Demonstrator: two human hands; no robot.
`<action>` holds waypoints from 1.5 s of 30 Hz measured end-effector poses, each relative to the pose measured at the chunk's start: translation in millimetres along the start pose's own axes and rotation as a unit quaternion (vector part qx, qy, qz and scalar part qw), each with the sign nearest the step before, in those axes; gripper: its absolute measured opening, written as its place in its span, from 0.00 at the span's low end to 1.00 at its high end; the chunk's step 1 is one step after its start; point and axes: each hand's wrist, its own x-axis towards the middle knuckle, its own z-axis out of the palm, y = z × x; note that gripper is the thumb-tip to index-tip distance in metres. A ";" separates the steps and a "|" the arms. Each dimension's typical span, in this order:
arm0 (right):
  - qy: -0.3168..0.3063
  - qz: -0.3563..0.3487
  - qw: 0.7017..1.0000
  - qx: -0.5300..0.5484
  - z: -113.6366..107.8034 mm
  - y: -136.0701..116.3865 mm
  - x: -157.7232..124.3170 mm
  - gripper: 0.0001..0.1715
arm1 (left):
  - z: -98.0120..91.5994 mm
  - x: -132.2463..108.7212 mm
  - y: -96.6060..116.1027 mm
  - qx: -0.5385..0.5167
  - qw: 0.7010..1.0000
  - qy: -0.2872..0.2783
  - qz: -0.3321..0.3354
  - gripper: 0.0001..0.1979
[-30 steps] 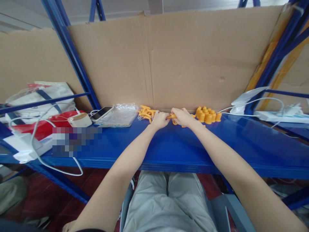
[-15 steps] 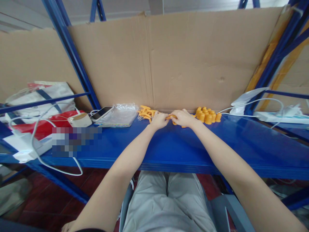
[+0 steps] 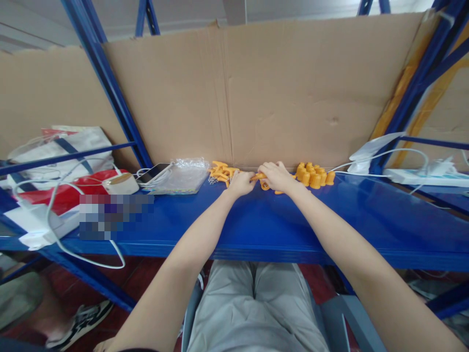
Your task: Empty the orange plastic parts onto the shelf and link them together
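Orange piece in hand: you hold a small orange piece (image 3: 258, 176) in the gap between your two hands, just above the shelf; a short, rounded, stubby stretch of it shows, warm yellow-orange all over, while your fingers cover the rest, so whether it is one part or two you cannot tell from here.
Left hand: your left hand (image 3: 242, 183) is curled, fingertips pinched on the near end of that piece.
Right hand: your right hand (image 3: 277, 177) is bent over from the other side, thumb and fingers closed on the same piece.
Ring-like part: just below your right fingers lies an orange part with a round, dark-centred opening (image 3: 265, 186), facing you.
Flat orange bit: another orange sliver (image 3: 279, 192) peeks out under your right wrist, mostly hidden.
Orange pile: just beyond your left hand, on its left, sits a tangled heap of branching orange pieces (image 3: 222, 170), with silvery chains (image 3: 212, 180) at its edge.
Orange cups: to the right of your right hand stand cup-shaped orange pieces (image 3: 315, 179), bunched close together, smooth-sided, some flaring toward the base.
Blue shelf: the glossy blue shelf (image 3: 264, 225) spreads beneath and in front of both hands.
Clear bags: a stack of clear plastic bags (image 3: 179, 180) lies left of your left hand, past the pile.
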 end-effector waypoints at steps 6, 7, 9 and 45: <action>0.020 -0.010 0.999 -0.041 -3.2 0.2 -1.8 0.14 | 6.3 6.3 -1.3 -0.083 0.996 -0.008 -0.038 0.11; 0.015 -0.011 0.999 -0.041 -2.7 0.6 -1.9 0.14 | 8.1 7.5 -2.0 -0.104 0.994 -0.016 -0.042 0.11; 0.003 -0.014 0.999 -0.038 -1.5 1.1 -1.7 0.14 | 11.1 8.9 -3.0 -0.134 0.990 -0.021 -0.039 0.10; 0.005 0.402 0.913 0.068 53.7 100.7 -40.3 0.21 | -7.8 -2.3 -9.1 -0.057 0.990 0.082 -0.102 0.17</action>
